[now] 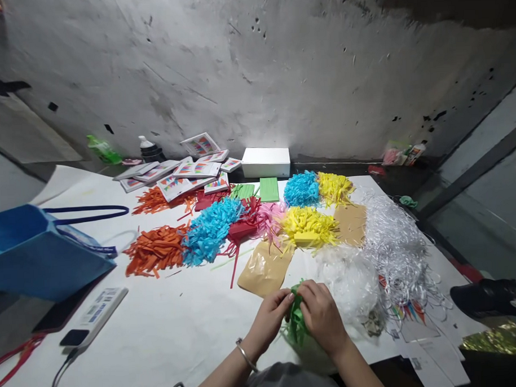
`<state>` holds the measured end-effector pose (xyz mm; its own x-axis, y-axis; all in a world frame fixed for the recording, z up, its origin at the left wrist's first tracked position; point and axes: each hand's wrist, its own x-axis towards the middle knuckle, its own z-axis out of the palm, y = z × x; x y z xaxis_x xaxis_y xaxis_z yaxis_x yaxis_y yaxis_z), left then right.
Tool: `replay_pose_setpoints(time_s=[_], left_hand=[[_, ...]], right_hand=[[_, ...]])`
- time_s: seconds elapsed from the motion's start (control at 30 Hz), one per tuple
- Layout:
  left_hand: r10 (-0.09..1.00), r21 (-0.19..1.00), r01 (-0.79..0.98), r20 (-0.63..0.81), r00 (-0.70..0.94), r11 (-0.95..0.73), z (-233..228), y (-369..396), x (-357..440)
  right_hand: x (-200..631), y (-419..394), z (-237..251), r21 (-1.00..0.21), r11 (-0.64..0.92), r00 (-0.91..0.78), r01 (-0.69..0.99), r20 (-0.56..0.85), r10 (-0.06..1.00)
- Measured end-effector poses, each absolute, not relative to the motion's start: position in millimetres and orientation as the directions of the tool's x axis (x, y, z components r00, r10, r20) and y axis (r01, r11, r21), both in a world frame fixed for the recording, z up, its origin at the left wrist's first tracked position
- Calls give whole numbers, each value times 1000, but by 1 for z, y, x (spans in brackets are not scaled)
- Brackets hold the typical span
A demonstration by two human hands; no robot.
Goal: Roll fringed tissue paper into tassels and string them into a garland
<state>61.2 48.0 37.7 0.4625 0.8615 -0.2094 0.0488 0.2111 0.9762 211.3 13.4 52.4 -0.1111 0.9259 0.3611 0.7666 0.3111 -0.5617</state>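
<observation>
Both hands meet over a bunch of green paper fringe (297,322) at the table's near side. My left hand (270,314), with a bracelet at its wrist, pinches the bunch's upper left edge. From the other side my right hand (323,312) grips the same bunch, its fingers curled over the top. Green strips hang down between the hands. Just beyond lies a brown paper envelope (263,269). Crumpled clear plastic (349,278) is beside my right hand.
Fringe bundles in orange (156,250), blue (212,229), pink (271,220) and yellow (310,225) cross the table. Behind stand a white box (266,163) and printed packs (195,170). White string (395,251) heaps at right; a blue bag (44,252) and power strip (99,312) are left.
</observation>
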Motion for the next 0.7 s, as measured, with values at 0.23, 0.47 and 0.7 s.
replay_pose_setpoints(time_s=[0.23,0.47,0.7], left_hand=[[896,964,-33,-232,380,263,34,42,66],[892,968,-27,-219,396,249,35,37,70],[898,979,153,-185,400,134,33,45,63]], right_hand=[[199,4,48,-572,255,-36,780,366,930],[206,9,41,-843,73,138,533,172,975],[224,16,54,-945,59,-64,321,40,997]])
